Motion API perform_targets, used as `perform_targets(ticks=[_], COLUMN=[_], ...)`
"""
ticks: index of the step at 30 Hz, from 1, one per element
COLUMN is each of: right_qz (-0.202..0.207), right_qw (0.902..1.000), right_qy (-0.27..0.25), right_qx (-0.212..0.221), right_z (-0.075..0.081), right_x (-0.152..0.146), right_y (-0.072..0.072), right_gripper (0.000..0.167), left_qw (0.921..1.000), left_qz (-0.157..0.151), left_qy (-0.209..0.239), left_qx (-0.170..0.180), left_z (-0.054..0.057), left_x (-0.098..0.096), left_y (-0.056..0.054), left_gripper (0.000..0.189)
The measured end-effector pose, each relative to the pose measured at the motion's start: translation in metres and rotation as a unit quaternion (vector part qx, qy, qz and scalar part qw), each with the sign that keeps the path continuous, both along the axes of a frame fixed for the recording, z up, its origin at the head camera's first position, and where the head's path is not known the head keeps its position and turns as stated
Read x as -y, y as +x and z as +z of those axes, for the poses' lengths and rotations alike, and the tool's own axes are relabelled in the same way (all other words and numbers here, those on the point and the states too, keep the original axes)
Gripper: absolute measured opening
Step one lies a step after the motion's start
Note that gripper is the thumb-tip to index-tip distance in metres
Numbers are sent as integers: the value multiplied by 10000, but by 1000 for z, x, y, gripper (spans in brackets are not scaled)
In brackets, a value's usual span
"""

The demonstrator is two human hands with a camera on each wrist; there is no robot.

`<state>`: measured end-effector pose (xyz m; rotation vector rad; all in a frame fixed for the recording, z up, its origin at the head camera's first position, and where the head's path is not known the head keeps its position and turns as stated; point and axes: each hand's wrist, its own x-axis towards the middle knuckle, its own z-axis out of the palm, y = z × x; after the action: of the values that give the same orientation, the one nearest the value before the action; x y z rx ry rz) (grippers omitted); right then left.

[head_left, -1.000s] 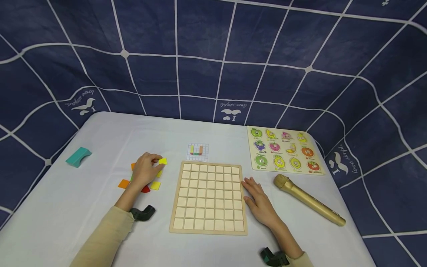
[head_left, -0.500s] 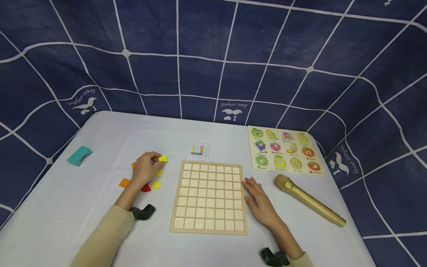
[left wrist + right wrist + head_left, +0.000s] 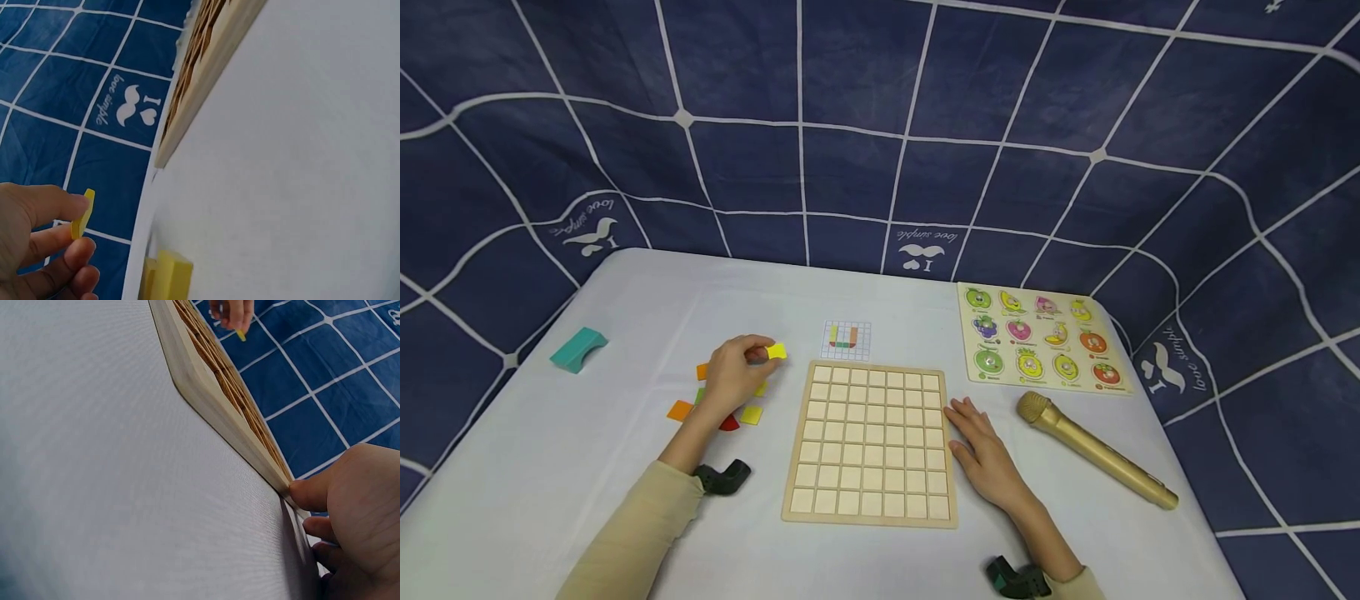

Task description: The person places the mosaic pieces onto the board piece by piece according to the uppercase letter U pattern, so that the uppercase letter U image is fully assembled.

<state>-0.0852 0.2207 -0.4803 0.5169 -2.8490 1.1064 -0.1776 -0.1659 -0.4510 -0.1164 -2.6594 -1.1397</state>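
A: What lies at the left of the white surface?

B: A teal arch-shaped block; to its right, flat coloured pieces, among them an orange piece, a red piece and a yellow piece; above them is the left hand, its grip pinching a yellow tile between thumb and fingers, raised off the surface.

A: And the middle?

B: A small printed card showing a coloured U; nearer the wearer, a wooden board divided into squares lies flat.

A: Farther right?

B: The right hand, its grip relaxed with fingers extended, touches the wooden board's right edge; farther back lies a fruit picture board; rightmost, a gold microphone lies slanted.
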Motion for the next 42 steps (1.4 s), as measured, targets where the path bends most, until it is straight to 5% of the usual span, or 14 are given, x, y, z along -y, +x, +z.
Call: perform_targets(ticks=[9, 22, 31, 42], right_qz=[12, 18, 6, -44], right_qw=[10000, 9997, 9999, 10000], right_qy=[-10, -57, -9, 10], right_qx=[-19, -223, -158, 26], right_z=[0, -1, 0, 1], right_x=[0, 2, 1, 2], right_y=[1, 2, 1, 1], right_gripper=[47, 47, 47, 46], left_qw=[9980, 9904, 9876, 9856], left_qz=[-586, -1358, -1534, -1638], left_qy=[180, 70, -184, -313], left_qx=[-151, 228, 268, 269], left_z=[8, 6, -6, -7], left_x=[-18, -56, -66, -69], left_y=[7, 11, 9, 11], left_gripper=[28, 26, 23, 22])
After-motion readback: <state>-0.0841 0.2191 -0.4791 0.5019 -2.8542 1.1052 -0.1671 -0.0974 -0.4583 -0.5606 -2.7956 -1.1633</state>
